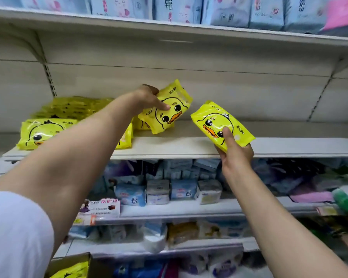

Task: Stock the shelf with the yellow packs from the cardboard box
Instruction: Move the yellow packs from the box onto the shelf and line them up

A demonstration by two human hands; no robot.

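Starting at the left, stocked yellow packs (46, 131) lie flat on the shelf (169, 146), stacked toward the rear. The cardboard box (68, 264), lower left, contains further yellow packs. The left hand (149, 99) grips a tilted pack (167, 109) over the shelf, its lower end at the board. The right hand (236, 151) pinches a second pack (222, 125), thumb on top, at the shelf's front edge.

blue packs (219, 11) above, pale blue packs (169, 190) below
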